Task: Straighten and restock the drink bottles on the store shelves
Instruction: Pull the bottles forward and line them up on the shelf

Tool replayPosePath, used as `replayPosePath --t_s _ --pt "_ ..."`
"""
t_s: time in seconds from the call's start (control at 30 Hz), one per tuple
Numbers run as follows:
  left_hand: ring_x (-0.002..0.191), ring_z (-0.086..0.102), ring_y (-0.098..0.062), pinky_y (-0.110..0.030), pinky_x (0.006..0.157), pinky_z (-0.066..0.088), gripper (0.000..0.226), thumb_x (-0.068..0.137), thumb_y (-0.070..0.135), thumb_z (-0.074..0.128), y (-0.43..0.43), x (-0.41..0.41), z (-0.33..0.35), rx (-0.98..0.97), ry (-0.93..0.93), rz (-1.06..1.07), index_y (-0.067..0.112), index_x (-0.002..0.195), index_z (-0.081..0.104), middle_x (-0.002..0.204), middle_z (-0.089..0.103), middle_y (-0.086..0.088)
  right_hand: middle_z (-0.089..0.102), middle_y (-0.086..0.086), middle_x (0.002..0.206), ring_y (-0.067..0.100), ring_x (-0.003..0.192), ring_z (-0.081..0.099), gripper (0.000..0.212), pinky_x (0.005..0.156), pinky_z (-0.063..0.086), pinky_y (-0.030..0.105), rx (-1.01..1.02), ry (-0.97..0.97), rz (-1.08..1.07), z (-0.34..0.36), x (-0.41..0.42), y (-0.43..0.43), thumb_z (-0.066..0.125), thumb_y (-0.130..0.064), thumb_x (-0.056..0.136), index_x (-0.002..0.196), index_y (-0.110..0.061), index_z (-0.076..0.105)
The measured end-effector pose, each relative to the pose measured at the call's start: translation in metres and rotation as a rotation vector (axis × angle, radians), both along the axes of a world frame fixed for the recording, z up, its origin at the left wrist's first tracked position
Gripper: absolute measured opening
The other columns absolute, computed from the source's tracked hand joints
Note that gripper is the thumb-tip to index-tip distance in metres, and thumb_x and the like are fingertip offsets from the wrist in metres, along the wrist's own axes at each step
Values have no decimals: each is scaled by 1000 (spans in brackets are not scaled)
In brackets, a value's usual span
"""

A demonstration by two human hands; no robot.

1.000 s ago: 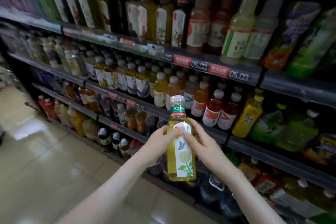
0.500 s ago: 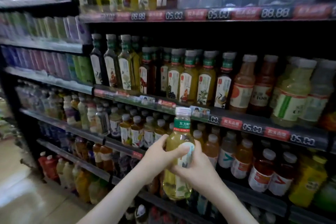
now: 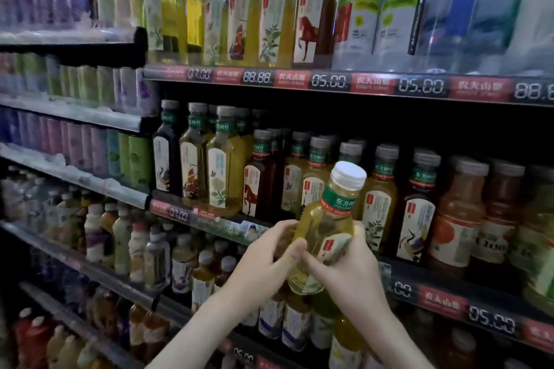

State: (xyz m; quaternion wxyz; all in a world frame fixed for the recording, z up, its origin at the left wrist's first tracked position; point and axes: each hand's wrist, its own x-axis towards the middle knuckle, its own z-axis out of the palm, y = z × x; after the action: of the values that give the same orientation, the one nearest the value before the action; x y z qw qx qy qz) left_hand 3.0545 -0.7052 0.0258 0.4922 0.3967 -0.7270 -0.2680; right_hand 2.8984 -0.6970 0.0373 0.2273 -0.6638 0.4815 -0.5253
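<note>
Holding a clear plastic bottle of yellow-green tea, white-capped, tilted with its cap toward 1 o'clock, before the black middle shelf. Left grip wraps the body from 9 o'clock; right grip curls round the label from 3 o'clock. Step judged: restocking. Next move calls for righting it, label outward, into the matching green-banded tea row at 12 o'clock.

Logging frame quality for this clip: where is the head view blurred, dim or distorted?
Head view: the cans at far left smear with motion blur; the held bottle, left hand and right hand are sharper; the lowest bottles are dim; the top-row bottles lean from wide-angle distortion.
</note>
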Motion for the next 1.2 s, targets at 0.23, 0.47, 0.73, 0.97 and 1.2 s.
replayPosePath --t_s 0.23,0.47,0.73,0.97,1.2 --pt "134 30 -20 -38 109 33 50 90 23 62 -84 66 -24 -353 -210 604 28 137 45 143 36 -8 61 -11 110 -1 101 58 70 85 46 16 -135 -84 -163 -5 39 -62 85 -41 64 118 -30 42" --pt "141 3 -40 -60 110 12 87 86 33 64 -156 113 -7 -478 -366 764 25 152 9 153 0 -21 52 2 124 7 116 49 84 103 42 20 -246 -86 -409 2 92 -112 84 -38 66 131 -12 39" --pt "143 2 -43 -66 111 13 77 91 31 50 -193 124 -22 -598 -347 600 15 152 5 152 0 -33 43 10 136 25 127 42 85 98 41 32 -42 107 -687 -1 131 -145 76 -49 73 136 -11 33" --pt "141 6 -49 -58 113 16 69 97 31 39 -202 123 -42 -653 -340 566 13 152 1 152 -4 -33 31 27 140 42 129 33 90 103 37 50 -129 439 -824 -12 148 -151 55 -52 88 148 -27 -6" --pt "145 8 -35 -51 117 11 56 98 24 38 -165 129 -95 -576 -336 437 8 150 21 155 12 -23 34 16 131 33 116 39 79 93 42 49 -402 744 -754 -79 160 -108 67 -32 83 146 -10 24"
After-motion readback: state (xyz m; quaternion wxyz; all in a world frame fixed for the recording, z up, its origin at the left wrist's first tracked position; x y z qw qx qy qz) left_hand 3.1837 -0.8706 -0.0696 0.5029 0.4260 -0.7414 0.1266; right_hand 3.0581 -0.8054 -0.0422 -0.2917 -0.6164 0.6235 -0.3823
